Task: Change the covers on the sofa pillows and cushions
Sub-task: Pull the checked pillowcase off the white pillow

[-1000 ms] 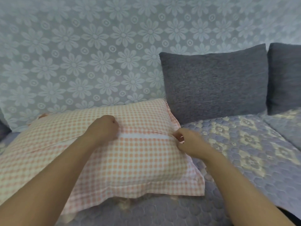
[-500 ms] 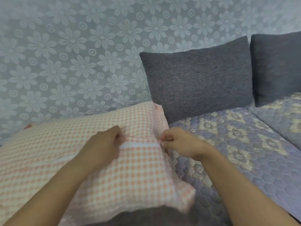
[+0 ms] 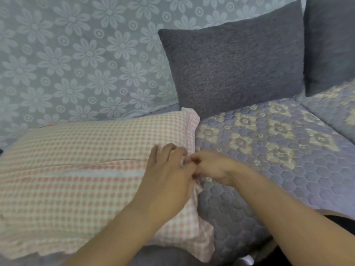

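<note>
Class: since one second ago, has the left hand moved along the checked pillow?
Yes. The left hand slid right along the checked pillow to its right edge, meeting the right hand.

Single head-worn wide-angle view, facing forward and down, close over the sofa seat (image 3: pixel 269 150); backrest (image 3: pixel 76 54) fills upper frame.

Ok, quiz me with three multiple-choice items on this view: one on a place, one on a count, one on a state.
1. Where does the checked pillow lie?
A. on the floor
B. on the sofa seat, left of the grey cushions
C. atop a grey cushion

2. How many grey cushions show?
A. two
B. four
C. none

3. What is the right hand doing?
A. hanging idle
B. pinching at the pillow's right edge
C. lifting a cushion

Key: 1 B, it rests beside the quilted seat; 2 A, one whole grey cushion and one cut off; 3 B, its fingers curl beside the left hand.
</note>
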